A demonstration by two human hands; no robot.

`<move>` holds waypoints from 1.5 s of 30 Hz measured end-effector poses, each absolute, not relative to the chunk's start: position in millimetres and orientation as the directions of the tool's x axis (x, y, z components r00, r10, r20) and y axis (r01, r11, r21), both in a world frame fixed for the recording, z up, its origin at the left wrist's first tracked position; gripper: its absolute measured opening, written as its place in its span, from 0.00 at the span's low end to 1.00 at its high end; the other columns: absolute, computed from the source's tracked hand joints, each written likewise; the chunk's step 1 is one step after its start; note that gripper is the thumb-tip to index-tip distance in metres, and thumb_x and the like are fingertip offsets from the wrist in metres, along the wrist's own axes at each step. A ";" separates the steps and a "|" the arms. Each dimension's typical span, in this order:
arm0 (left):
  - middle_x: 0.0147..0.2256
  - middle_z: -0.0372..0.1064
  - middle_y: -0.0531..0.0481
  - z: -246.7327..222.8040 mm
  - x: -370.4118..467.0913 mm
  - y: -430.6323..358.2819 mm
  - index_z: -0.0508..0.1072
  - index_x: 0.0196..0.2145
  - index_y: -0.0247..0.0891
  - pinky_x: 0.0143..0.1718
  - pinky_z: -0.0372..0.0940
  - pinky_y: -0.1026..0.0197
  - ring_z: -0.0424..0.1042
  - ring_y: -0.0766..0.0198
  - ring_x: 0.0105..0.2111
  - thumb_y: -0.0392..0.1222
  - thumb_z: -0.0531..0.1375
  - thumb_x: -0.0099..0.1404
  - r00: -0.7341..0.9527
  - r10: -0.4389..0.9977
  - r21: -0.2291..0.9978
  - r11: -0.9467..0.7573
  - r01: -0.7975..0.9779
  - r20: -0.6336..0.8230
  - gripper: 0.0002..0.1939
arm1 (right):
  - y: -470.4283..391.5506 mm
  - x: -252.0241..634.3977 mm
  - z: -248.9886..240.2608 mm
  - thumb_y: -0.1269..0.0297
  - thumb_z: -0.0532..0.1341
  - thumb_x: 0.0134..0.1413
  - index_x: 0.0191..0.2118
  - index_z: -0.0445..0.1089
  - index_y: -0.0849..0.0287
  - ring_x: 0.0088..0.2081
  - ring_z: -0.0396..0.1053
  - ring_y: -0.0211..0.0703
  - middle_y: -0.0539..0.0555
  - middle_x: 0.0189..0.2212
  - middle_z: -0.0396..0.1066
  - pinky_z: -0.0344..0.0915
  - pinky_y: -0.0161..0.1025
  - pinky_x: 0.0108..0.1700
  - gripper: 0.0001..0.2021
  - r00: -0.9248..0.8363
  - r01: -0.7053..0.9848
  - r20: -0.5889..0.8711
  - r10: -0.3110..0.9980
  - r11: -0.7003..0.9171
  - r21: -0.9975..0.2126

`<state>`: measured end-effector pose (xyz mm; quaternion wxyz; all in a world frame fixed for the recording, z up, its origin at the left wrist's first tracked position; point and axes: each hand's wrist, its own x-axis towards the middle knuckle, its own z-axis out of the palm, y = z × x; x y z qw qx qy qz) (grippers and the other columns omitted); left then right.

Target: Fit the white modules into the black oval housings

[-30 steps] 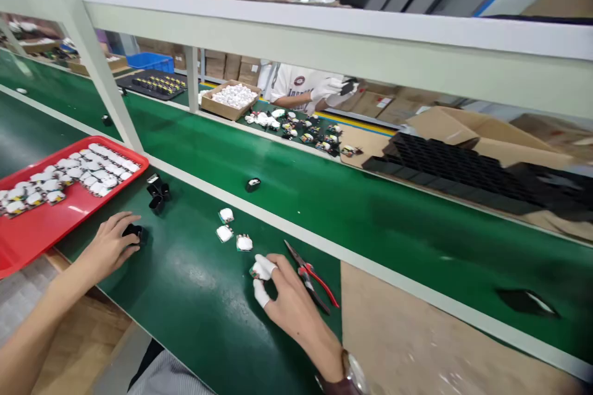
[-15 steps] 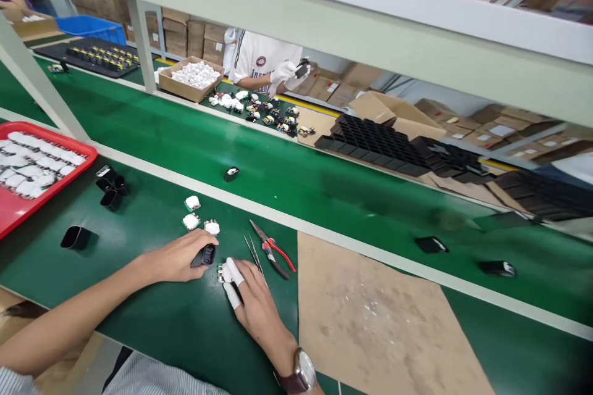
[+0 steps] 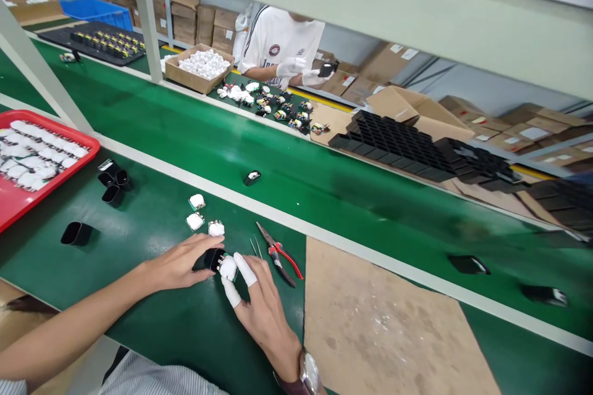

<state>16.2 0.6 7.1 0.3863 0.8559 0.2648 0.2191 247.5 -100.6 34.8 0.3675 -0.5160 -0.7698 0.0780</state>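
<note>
My left hand (image 3: 183,262) is closed around a black plastic housing (image 3: 212,260), its open end turned to the right. Between the thumb and index finger of my right hand (image 3: 259,296), both in white finger cots, is a small circuit board with a white pad (image 3: 227,268). The board's left edge is at the mouth of the housing; how far in it sits I cannot tell. Just beyond my hands lie three similar white-padded boards (image 3: 195,221). Red-handled pliers (image 3: 278,253) and tweezers (image 3: 256,248), partly hidden by my right hand, lie to the right.
A red tray (image 3: 88,157) of padded boards stands at the left, near several black housings (image 3: 76,233). Cardboard (image 3: 393,327) covers the bench at right. Beyond a pale rail, a green conveyor (image 3: 194,129) carries black pieces. Across it, a gloved co-worker (image 3: 282,43) holds a black part.
My right hand has lifted the padded board from the bench to the housing. My left hand has turned the housing's open end towards it. Pieces on the conveyor have shifted right in view.
</note>
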 end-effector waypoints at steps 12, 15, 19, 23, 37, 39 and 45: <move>0.68 0.58 0.39 22.9 7.9 4.2 0.59 0.70 0.47 0.67 0.66 0.41 0.64 0.43 0.67 0.38 0.68 0.64 0.770 0.620 0.758 -0.573 0.313 0.151 0.40 | -106.8 256.2 39.7 0.72 0.62 0.70 0.74 0.52 0.49 0.54 0.73 0.55 0.62 0.52 0.73 0.76 0.55 0.53 0.33 -0.151 0.769 0.491 0.858 0.414 -0.487; 0.62 0.65 0.39 11.8 13.5 -1.7 0.60 0.67 0.46 0.58 0.73 0.43 0.72 0.44 0.59 0.48 0.72 0.64 0.688 0.721 0.762 -0.492 0.420 0.086 0.39 | -107.3 253.1 41.0 0.71 0.61 0.70 0.75 0.52 0.50 0.54 0.73 0.55 0.62 0.53 0.73 0.77 0.55 0.54 0.33 -0.166 0.771 0.476 0.864 0.414 -0.484; 0.60 0.68 0.43 1.5 19.4 -8.3 0.58 0.67 0.47 0.61 0.70 0.46 0.73 0.49 0.59 0.38 0.64 0.70 0.658 0.749 0.795 -0.449 0.408 0.085 0.32 | -106.8 248.9 43.2 0.72 0.62 0.69 0.74 0.53 0.54 0.55 0.72 0.54 0.63 0.53 0.73 0.76 0.54 0.54 0.33 -0.205 0.771 0.466 0.861 0.435 -0.464; 0.63 0.65 0.42 7.2 17.3 -9.1 0.55 0.69 0.48 0.62 0.69 0.49 0.71 0.51 0.61 0.31 0.61 0.68 0.721 0.690 0.832 -0.438 0.340 0.069 0.36 | -105.1 246.4 43.9 0.74 0.62 0.69 0.74 0.53 0.57 0.57 0.70 0.55 0.64 0.54 0.72 0.76 0.54 0.55 0.32 -0.233 0.774 0.447 0.863 0.443 -0.452; 0.61 0.62 0.39 6.5 14.3 -7.9 0.51 0.73 0.46 0.63 0.69 0.47 0.67 0.51 0.62 0.28 0.58 0.68 0.772 0.602 0.801 -0.555 0.223 0.202 0.40 | -97.3 238.2 54.9 0.73 0.54 0.72 0.73 0.52 0.65 0.53 0.70 0.57 0.66 0.51 0.72 0.77 0.53 0.51 0.27 -0.383 0.828 0.333 0.861 0.480 -0.289; 0.61 0.62 0.39 7.5 13.9 -7.8 0.51 0.73 0.46 0.63 0.69 0.48 0.67 0.51 0.62 0.27 0.58 0.68 0.775 0.596 0.798 -0.561 0.218 0.208 0.40 | -96.2 236.9 57.7 0.73 0.53 0.73 0.71 0.56 0.65 0.52 0.71 0.57 0.65 0.50 0.72 0.77 0.51 0.50 0.25 -0.391 0.838 0.314 0.865 0.476 -0.266; 0.61 0.62 0.39 10.0 14.7 -9.0 0.50 0.73 0.46 0.63 0.69 0.48 0.67 0.50 0.62 0.28 0.57 0.69 0.788 0.582 0.792 -0.570 0.218 0.202 0.40 | -92.0 232.4 62.1 0.74 0.52 0.73 0.68 0.60 0.66 0.49 0.72 0.56 0.65 0.48 0.73 0.78 0.51 0.46 0.22 -0.426 0.857 0.268 0.864 0.480 -0.188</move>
